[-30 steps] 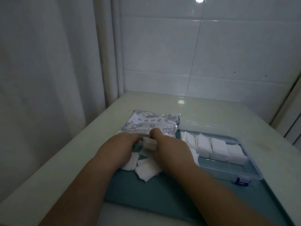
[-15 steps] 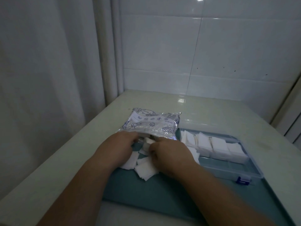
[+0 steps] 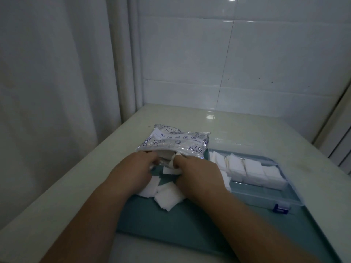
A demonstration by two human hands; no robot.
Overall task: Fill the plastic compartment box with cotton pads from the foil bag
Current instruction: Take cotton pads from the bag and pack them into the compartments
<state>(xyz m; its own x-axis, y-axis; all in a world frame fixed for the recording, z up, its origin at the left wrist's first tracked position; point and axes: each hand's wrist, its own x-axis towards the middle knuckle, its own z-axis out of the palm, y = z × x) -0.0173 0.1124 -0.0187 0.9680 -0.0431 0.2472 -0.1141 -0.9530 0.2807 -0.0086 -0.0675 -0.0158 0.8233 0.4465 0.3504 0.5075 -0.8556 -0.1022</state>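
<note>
The foil bag (image 3: 174,142), silvery with blue prints, lies in the middle of the table with its mouth toward me. My left hand (image 3: 133,171) grips the near left edge of the mouth. My right hand (image 3: 197,173) pinches a white cotton pad (image 3: 173,161) at the opening. A loose heap of cotton pads (image 3: 167,196) lies on the teal mat between and under my hands. The clear plastic compartment box (image 3: 284,196) stands open to the right, its far row packed with white pads (image 3: 248,166) and its near row bare.
A teal mat (image 3: 180,224) covers the near part of the pale table (image 3: 247,126). A curtain (image 3: 47,92) hangs on the left and a tiled wall (image 3: 247,63) stands behind. The box has a blue latch (image 3: 281,208) on its near side.
My right hand drew back a little, then returned to the bag's mouth with a pad between its fingers. My left hand stayed on the bag's edge.
</note>
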